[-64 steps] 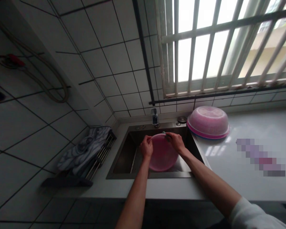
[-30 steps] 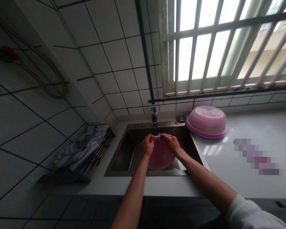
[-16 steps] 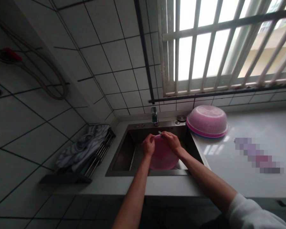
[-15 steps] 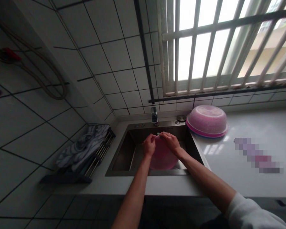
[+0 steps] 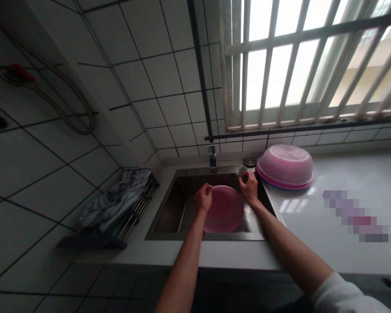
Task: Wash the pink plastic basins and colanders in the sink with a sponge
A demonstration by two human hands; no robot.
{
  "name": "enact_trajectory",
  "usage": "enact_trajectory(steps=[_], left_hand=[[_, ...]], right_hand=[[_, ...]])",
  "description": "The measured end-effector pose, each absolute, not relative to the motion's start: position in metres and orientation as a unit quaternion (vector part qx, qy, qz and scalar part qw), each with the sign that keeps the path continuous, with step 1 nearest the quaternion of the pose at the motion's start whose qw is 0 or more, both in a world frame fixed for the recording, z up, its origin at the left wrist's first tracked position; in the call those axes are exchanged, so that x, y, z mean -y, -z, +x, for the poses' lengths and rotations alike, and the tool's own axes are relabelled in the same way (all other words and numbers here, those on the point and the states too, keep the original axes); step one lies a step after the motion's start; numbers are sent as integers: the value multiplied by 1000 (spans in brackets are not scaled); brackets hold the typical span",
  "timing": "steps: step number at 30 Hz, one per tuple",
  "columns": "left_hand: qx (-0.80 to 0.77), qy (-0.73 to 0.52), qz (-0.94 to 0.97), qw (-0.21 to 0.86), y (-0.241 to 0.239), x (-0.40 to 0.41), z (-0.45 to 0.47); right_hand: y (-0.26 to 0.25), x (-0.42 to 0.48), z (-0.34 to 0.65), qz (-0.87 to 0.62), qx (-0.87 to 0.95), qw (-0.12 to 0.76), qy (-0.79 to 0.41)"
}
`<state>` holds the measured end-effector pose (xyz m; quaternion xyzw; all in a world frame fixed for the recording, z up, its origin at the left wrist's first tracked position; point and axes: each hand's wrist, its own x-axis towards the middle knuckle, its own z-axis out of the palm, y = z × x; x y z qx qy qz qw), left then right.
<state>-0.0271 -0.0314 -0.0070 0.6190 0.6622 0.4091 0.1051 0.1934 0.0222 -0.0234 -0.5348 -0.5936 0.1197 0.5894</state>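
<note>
A pink plastic basin (image 5: 224,211) stands tilted in the steel sink (image 5: 169,217), its open side towards me. My left hand (image 5: 203,199) is closed on the basin's upper left rim. At the sink's back right corner, apart from the basin, is my right hand (image 5: 248,186). Its fingers are pinched on a small grey-green thing (image 5: 242,170), too blurred to name. Behind the basin rises the chrome faucet (image 5: 212,157).
Upturned pink basins or strainers (image 5: 285,167) are stacked on the white counter (image 5: 299,217) right of the sink. A striped cloth (image 5: 117,195) lies over a rack (image 5: 140,202) at the left. A round metal drain strainer (image 5: 249,162) sits behind the sink corner.
My right hand has left the basin's rim and moved right to the sink's back corner with the small grey-green thing. My left hand still grips the rim. More of the basin's inside shows.
</note>
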Motion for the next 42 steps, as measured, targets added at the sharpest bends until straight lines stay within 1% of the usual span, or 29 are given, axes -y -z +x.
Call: enact_trajectory(steps=[2,5,7,9,12,18,23,28,34,37,40,42], left_hand=[[-654,-418,621,108,8,31,-23],[-660,-428,610,93,8,31,-24],[-668,-423,607,84,7,32,-26],[-677,-421,599,82,5,32,-28],[-682,-418,595,80,3,33,-30],[-699,-411,583,59,4,33,-31],[-670,-421,605,88,6,31,-32],[-648,-396,643,94,6,31,-29],[-608,-390,683,108,7,34,-21],[-619,-406,664,100,6,34,-23],[-658,-440,607,70,6,33,-28],[-667,-450,591,66,6,33,-30]], right_hand=[[19,-14,183,-485,659,558,-139],[17,-6,171,-418,762,462,-176],[17,-5,169,-415,794,404,-184],[15,-6,172,-441,790,385,-181],[14,-6,175,-463,777,389,-176],[18,-4,173,-400,802,399,-196],[25,-12,177,-423,779,410,-212],[26,-11,178,-441,795,376,-180],[20,0,157,-414,846,313,-121],[20,-2,160,-425,828,343,-127],[21,-7,173,-481,772,391,-145],[23,-7,177,-508,753,390,-150]])
